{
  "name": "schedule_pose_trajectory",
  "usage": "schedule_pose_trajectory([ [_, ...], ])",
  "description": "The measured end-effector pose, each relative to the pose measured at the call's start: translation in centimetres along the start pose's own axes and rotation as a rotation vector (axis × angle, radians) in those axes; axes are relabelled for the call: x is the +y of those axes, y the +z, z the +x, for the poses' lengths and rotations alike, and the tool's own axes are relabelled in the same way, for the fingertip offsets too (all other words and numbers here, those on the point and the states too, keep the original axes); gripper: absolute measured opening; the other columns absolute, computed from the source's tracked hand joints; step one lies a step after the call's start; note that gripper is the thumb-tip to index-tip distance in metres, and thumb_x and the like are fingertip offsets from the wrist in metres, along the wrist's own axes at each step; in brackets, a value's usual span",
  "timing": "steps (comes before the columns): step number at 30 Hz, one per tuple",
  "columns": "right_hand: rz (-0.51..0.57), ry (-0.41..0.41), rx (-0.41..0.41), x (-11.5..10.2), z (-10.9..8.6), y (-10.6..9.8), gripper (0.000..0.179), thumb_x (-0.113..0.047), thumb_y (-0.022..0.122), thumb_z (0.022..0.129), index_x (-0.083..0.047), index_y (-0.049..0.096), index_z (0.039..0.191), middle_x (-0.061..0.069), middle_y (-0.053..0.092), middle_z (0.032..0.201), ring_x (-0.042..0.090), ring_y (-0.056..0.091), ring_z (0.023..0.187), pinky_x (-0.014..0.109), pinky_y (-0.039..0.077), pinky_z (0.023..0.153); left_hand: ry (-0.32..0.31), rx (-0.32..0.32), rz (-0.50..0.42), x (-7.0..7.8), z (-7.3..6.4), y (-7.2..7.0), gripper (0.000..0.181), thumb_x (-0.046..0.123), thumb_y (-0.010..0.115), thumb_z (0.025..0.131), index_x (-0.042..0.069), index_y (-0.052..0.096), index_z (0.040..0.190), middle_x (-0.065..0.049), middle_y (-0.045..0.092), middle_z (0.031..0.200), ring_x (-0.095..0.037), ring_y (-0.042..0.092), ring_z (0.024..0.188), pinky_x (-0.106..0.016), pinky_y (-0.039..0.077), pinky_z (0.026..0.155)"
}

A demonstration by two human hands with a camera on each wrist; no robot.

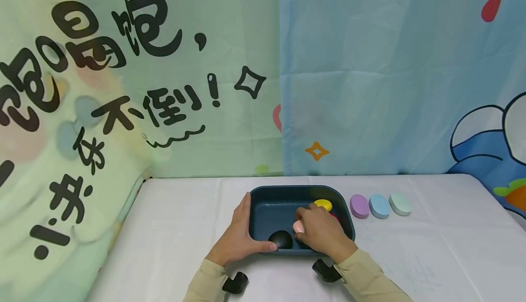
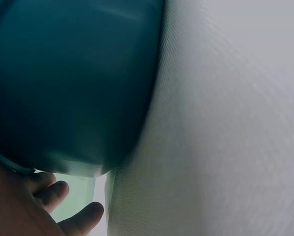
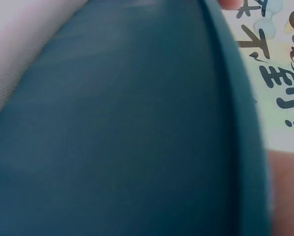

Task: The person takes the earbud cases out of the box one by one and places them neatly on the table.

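A dark blue rectangular tub (image 1: 267, 192) stands on the table. My left hand (image 1: 238, 238) rests against its left side, fingers straight along the wall and thumb at the front rim beside a black dome-shaped piece (image 1: 281, 239). In the left wrist view, the left fingers (image 2: 85, 219) extend past the tub's end. Reaching inside at the right, my right hand (image 1: 322, 231) has curled fingers and pinches a pale pink rounded piece (image 1: 298, 227), partly hidden. Just beyond it lie a yellow rounded piece (image 1: 323, 204) and a red piece (image 1: 334, 216), mostly covered by the hand.
Right of the tub, a purple oval block (image 1: 359, 206), a light blue one (image 1: 379, 206) and a mint one (image 1: 400, 203) stand in a row. The table has a white cloth (image 1: 164, 229). Printed curtains (image 1: 230, 128) hang behind and at the left.
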State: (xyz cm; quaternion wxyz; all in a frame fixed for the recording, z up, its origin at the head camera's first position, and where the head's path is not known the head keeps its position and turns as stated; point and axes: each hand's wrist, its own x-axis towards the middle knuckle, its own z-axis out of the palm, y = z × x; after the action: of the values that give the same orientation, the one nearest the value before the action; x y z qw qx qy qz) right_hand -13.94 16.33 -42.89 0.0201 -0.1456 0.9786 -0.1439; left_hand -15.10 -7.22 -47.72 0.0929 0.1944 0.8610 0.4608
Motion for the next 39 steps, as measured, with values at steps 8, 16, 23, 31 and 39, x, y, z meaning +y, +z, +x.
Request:
schedule_pose_trajectory([
  [8, 0.033, 0.021, 0.040, -0.6, -0.7, -0.5, 0.035, -0.017, 0.087, 0.077, -0.004, 0.070, 0.104, 0.014, 0.063, 0.096, 0.024, 0.058, 0.079, 0.042, 0.053, 0.068, 0.000, -0.010, -0.008, 0.1, -0.2, -0.1, 0.135, 0.047, 0.088, 0.074, 0.016, -0.009, 0.162, -0.012, -0.003, 0.169, -0.027, -0.001, 0.154, -0.058, 0.025, 0.115],
  [16, 0.067, 0.015, 0.098, -1.0, -1.6, -1.2, 0.033, -0.012, 0.083, 0.077, -0.003, 0.071, 0.106, 0.018, 0.064, 0.105, 0.028, 0.061, 0.088, 0.043, 0.054, 0.074, -0.007, -0.014, -0.017, 0.1, -0.4, -0.1, 0.135, 0.048, 0.089, 0.074, 0.018, -0.010, 0.162, -0.011, -0.004, 0.169, -0.026, -0.001, 0.154, -0.057, 0.025, 0.116],
  [23, 0.074, -0.004, 0.142, -0.4, -2.2, -1.8, 0.033, -0.009, 0.083, 0.077, -0.002, 0.070, 0.106, 0.019, 0.064, 0.108, 0.035, 0.060, 0.096, 0.044, 0.053, 0.077, -0.013, -0.020, -0.009, 0.0, -0.3, -0.1, 0.136, 0.050, 0.088, 0.074, 0.020, -0.011, 0.161, -0.009, -0.005, 0.169, -0.024, -0.002, 0.154, -0.056, 0.023, 0.117],
  [31, 0.068, 0.003, 0.148, 0.4, -2.7, -2.6, 0.033, -0.008, 0.081, 0.077, -0.002, 0.070, 0.107, 0.022, 0.064, 0.111, 0.037, 0.060, 0.097, 0.048, 0.054, 0.079, -0.018, -0.018, -0.017, 0.2, -0.3, -0.1, 0.136, 0.050, 0.088, 0.073, 0.019, -0.010, 0.162, -0.009, -0.004, 0.169, -0.024, -0.002, 0.154, -0.055, 0.024, 0.117],
  [39, 0.091, 0.019, 0.129, 1.1, -3.2, -3.4, 0.033, -0.008, 0.079, 0.076, -0.005, 0.071, 0.108, 0.020, 0.066, 0.110, 0.034, 0.061, 0.095, 0.049, 0.054, 0.079, -0.025, -0.019, -0.013, 0.6, -0.2, -0.2, 0.135, 0.050, 0.088, 0.073, 0.019, -0.010, 0.162, -0.009, -0.005, 0.169, -0.024, -0.003, 0.154, -0.056, 0.023, 0.117],
])
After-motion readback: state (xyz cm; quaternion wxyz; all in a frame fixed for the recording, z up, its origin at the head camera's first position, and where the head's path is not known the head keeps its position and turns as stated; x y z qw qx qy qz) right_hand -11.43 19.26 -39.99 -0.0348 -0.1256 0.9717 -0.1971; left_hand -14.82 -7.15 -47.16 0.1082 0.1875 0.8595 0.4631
